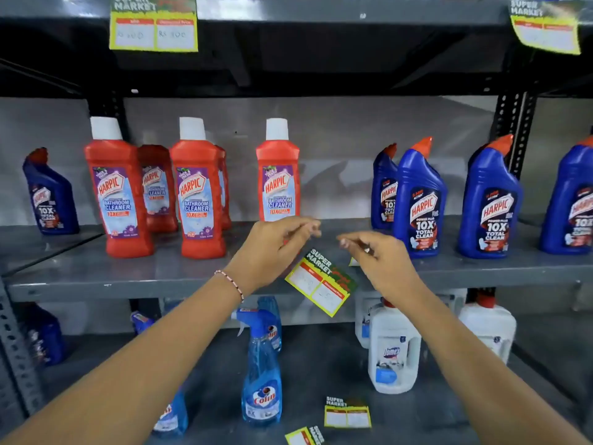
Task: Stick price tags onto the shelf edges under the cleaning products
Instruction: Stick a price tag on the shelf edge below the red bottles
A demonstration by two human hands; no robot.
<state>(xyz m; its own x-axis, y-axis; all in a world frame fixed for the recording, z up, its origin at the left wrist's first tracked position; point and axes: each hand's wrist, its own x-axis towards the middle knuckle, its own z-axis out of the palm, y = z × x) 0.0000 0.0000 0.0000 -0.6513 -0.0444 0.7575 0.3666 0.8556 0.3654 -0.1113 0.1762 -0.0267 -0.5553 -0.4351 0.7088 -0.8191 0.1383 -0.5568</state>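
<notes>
A yellow, red and green price tag (321, 284) hangs tilted across the front edge of the grey middle shelf (128, 285). Whether it is stuck there I cannot tell. My left hand (272, 248) hovers just above and left of it, fingertips pinched together near a red Harpic bottle (278, 181). My right hand (378, 261) is above and right of the tag, its fingers also pinched. Nothing shows between the fingertips of either hand. Two more red Harpic bottles (120, 194) (199, 194) stand to the left, and blue Harpic bottles (420, 203) (487, 207) to the right.
Two price tags (154, 27) (545, 27) hang from the upper shelf edge. On the lower shelf stand a blue Colin spray bottle (261, 374) and white Domex bottles (393, 348), with two loose tags (348, 415) (305, 436) lying flat. Perforated steel uprights (513, 130) frame the rack.
</notes>
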